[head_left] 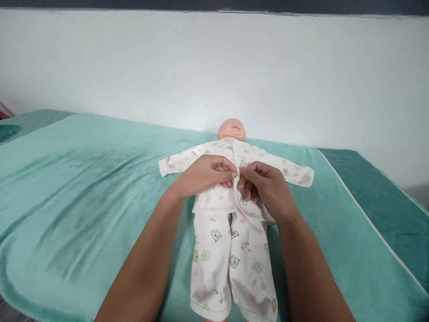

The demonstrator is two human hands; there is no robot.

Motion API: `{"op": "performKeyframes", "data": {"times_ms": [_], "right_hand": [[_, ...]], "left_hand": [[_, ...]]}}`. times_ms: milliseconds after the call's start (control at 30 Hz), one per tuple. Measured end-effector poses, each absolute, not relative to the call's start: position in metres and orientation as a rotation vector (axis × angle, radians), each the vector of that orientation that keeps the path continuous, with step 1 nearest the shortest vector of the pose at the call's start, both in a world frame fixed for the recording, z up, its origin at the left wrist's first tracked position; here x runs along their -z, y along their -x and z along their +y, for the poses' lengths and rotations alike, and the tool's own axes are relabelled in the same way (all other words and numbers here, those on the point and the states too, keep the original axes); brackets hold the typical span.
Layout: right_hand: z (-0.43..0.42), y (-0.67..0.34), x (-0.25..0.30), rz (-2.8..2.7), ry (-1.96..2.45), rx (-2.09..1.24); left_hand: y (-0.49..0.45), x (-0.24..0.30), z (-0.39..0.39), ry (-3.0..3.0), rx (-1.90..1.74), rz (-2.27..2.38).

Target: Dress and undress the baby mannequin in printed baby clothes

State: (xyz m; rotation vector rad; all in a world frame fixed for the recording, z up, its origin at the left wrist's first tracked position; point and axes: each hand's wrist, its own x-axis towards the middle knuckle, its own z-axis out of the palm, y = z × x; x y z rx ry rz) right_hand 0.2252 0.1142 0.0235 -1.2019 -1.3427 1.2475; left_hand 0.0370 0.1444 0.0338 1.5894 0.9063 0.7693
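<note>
A baby doll (231, 129) lies on its back, head toward the wall, arms stretched out to both sides. It wears a white printed shirt (214, 203) with a front opening and matching printed pants (234, 264). Over the chest, my left hand (214, 172) pinches the shirt's front edge between thumb and fingers. Just to the right, my right hand (261, 181) pinches the other side of the same opening, fingertips almost touching the left ones. Whatever fastener sits between the fingertips is too small to make out. Below the hands the shirt front hangs slightly apart.
A light green plush blanket (100, 188) with some creases lies under the doll. Darker green cloth (378, 201) shows at the right side. Behind the doll rises a white wall (214, 67). A bit of dark floor (11, 311) appears at the lower left corner.
</note>
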Motion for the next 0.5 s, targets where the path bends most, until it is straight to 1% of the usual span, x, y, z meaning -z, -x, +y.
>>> {"op": "performKeyframes", "data": {"times_ms": [500], "right_hand": [[0.1147,-0.2271,-0.0228,-1.378,1.190,-1.246]], "left_hand": [[-0.0377,-0.0349,0.1420,-1.634,-0.769,1.025]]}}
